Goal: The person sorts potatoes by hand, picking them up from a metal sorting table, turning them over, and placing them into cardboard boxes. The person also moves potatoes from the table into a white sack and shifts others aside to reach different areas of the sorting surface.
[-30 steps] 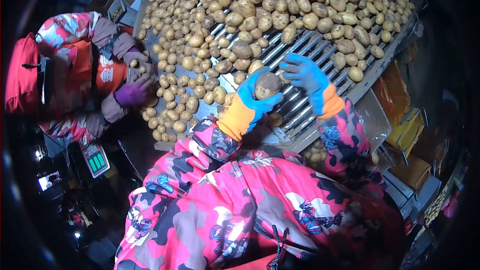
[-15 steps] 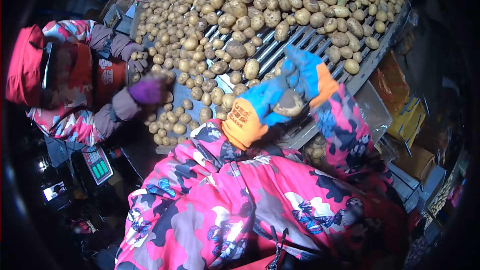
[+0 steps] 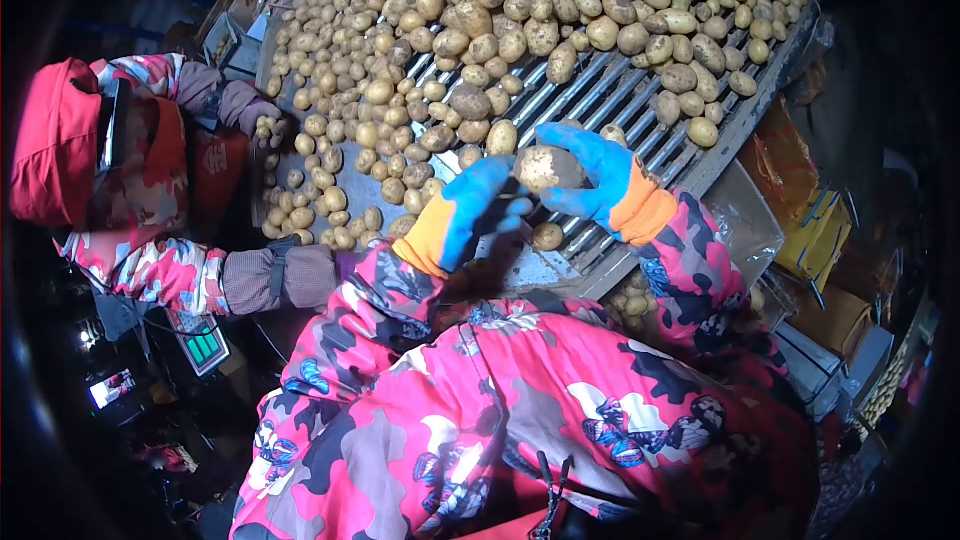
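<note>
My right hand (image 3: 592, 176), in a blue and orange glove, is closed round a large, soil-marked potato (image 3: 548, 168) above the slatted rack (image 3: 590, 100). To its left is my left hand (image 3: 476, 208), gloved alike, with its fingers apart and nothing visible in them. Its upper fingertips come right up to the left side of that potato. Just below both hands, a smaller potato (image 3: 547, 237) rests on the sorting surface. A loose potato (image 3: 502, 137) lies just beyond my left hand.
A large heap of potatoes (image 3: 480, 0) covers the far part of the rack. At the left, a co-worker in a red hood (image 3: 62, 145) has a gloved hand (image 3: 268, 128) among small potatoes. A scale display (image 3: 205, 346) sits lower left; yellow bags (image 3: 812, 240) hang at the right.
My hands have drawn apart, the left moving left and losing its hold on a potato. My right hand has moved down and left. The co-worker's nearer hand has swung down towards my left sleeve.
</note>
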`<state>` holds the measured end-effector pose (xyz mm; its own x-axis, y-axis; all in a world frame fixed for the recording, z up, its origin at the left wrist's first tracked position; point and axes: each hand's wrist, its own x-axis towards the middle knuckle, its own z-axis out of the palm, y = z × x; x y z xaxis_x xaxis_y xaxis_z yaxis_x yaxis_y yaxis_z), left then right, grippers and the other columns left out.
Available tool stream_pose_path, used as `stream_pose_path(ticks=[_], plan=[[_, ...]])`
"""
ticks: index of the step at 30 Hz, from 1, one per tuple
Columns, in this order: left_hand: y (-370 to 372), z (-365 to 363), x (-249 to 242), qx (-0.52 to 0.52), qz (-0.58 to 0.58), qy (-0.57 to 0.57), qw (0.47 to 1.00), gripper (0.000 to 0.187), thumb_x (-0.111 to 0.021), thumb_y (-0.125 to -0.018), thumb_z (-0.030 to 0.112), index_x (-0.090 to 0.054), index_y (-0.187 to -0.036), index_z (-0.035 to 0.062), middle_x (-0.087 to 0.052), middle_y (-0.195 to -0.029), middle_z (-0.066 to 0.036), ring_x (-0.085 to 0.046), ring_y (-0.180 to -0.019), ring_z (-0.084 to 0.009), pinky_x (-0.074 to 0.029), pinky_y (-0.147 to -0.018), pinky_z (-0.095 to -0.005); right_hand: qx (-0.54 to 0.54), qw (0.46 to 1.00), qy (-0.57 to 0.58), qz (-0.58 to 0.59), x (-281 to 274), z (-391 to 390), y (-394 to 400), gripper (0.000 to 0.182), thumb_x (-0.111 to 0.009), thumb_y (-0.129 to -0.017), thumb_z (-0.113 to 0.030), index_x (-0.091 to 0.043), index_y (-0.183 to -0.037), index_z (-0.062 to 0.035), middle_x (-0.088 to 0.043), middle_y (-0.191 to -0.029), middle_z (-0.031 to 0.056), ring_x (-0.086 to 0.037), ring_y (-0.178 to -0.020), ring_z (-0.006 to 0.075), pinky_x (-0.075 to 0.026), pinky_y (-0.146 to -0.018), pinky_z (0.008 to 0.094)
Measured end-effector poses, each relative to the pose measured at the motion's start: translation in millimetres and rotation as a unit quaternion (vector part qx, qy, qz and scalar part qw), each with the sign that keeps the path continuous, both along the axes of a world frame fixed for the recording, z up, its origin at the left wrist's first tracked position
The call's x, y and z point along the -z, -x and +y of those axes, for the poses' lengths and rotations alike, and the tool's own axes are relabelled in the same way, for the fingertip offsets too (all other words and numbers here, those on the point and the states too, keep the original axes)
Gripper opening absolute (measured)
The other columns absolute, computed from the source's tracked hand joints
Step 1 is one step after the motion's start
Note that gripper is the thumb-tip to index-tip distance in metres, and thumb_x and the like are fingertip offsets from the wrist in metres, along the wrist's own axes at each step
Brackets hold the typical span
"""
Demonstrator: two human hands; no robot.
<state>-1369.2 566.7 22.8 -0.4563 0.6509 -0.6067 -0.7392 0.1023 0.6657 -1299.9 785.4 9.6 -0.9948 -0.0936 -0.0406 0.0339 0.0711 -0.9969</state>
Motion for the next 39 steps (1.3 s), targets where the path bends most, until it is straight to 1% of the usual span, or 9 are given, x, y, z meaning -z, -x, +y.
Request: stream_pose_path(ticks=[6,9,21,23,25,28,34,37,39], plan=[[1.4,17.2,-7.9,0.143,0.498,0.054,0.853,0.047,-0.043,-0.1,0.044,-0.052,-0.125,0.005,-0.065,-0.095,-0.01,-0.065,-0.077,-0.0163,-0.051,-0.063,-0.0306,-0.046,0.982,-0.165,-0.08,-27.4,-22.1,3.2,0.063,-0.075,-0.077,-0.024,-0.048,-0.13,-0.0027,-0.065,-0.112,0.0129,-0.064,-0.102,0.0252,-0.051,-0.088,0.0368],[1.2,23.8,-36.3,0.085,0.073,0.085,0.99,0.051,-0.039,-0.099,0.049,-0.061,-0.11,0.0044,-0.064,-0.084,-0.004,-0.059,-0.074,-0.0107,-0.048,-0.062,-0.0247,0.0,0.996,0.007,-0.086,-23.3,-35.0,-4.7,0.051,-0.069,-0.082,-0.021,-0.05,-0.125,-0.002,-0.065,-0.095,0.0095,-0.065,-0.084,0.0192,-0.053,-0.074,0.0353],[-19.6,26.1,-1.7,0.117,0.503,0.043,0.855,0.044,-0.062,-0.09,0.03,-0.056,-0.119,-0.0026,-0.064,-0.097,-0.014,-0.061,-0.084,-0.0171,-0.05,-0.074,-0.0319,0.18,0.934,0.266,-0.157,15.8,-6.0,12.0,0.04,-0.056,-0.093,-0.041,-0.06,-0.11,-0.0048,-0.061,-0.095,0.0065,-0.053,-0.077,0.0141,-0.045,-0.067,0.0309],[-19.9,25.4,0.9,0.094,0.392,-0.016,0.915,0.054,-0.064,-0.089,0.027,-0.046,-0.132,0.0,-0.06,-0.116,-0.012,-0.057,-0.105,-0.0184,-0.045,-0.091,-0.0318,0.099,0.956,-0.198,-0.194,12.9,46.2,43.2,0.057,-0.067,-0.081,-0.047,-0.056,-0.122,-0.0083,-0.059,-0.113,0.0143,-0.056,-0.098,0.0232,-0.047,-0.082,0.0369],[-16.6,26.3,11.1,0.053,0.427,-0.038,0.902,0.062,-0.068,-0.085,0.031,-0.045,-0.138,0.007,-0.059,-0.121,-0.011,-0.057,-0.109,-0.0193,-0.047,-0.091,-0.0333,0.166,0.683,-0.706,-0.086,23.6,74.5,39.0,0.076,-0.075,-0.071,-0.05,-0.051,-0.134,-0.0152,-0.053,-0.131,0.0219,-0.053,-0.119,0.0354,-0.045,-0.098,0.045],[-13.1,21.8,10.6,0.045,0.276,-0.028,0.96,0.056,-0.062,-0.089,0.033,-0.046,-0.137,0.0088,-0.057,-0.118,-0.009,-0.056,-0.103,-0.0151,-0.048,-0.086,-0.029,0.279,0.935,-0.221,0.012,62.5,107.6,39.1,0.067,-0.071,-0.078,-0.05,-0.055,-0.131,-0.0131,-0.067,-0.107,0.0164,-0.066,-0.089,0.0314,-0.053,-0.075,0.0379],[-22.5,2.5,44.8,0.031,0.041,0.036,0.998,0.049,-0.049,-0.098,0.035,-0.042,-0.139,0.0087,-0.052,-0.128,-0.007,-0.053,-0.115,-0.0213,-0.046,-0.095,-0.0349,0.095,0.916,-0.263,-0.288,25.6,19.8,19.2,0.059,-0.056,-0.087,-0.058,-0.068,-0.098,-0.0014,-0.068,-0.089,0.0175,-0.064,-0.078,0.0277,-0.05,-0.076,0.0364],[-31.8,-16.9,82.6,0.183,0.641,0.113,0.737,0.043,-0.05,-0.096,0.026,-0.048,-0.133,0.004,-0.056,-0.12,-0.016,-0.055,-0.112,-0.0282,-0.046,-0.092,-0.036,0.127,0.984,0.063,-0.109,63.3,-60.6,-15.0,0.051,-0.055,-0.096,-0.029,-0.041,-0.138,-0.0031,-0.061,-0.115,0.0145,-0.058,-0.105,0.0224,-0.047,-0.091,0.034],[-37.5,-16.7,119.9,0.098,0.52,0.1,0.843,0.034,-0.048,-0.096,0.022,-0.054,-0.124,0.0042,-0.062,-0.104,-0.015,-0.061,-0.095,-0.0294,-0.049,-0.081,-0.0385,0.143,0.976,0.117,-0.114,74.1,-99.4,-21.0,0.052,-0.054,-0.097,-0.019,-0.036,-0.143,-0.0043,-0.057,-0.122,0.0128,-0.057,-0.109,0.0208,-0.047,-0.095,0.0341]])
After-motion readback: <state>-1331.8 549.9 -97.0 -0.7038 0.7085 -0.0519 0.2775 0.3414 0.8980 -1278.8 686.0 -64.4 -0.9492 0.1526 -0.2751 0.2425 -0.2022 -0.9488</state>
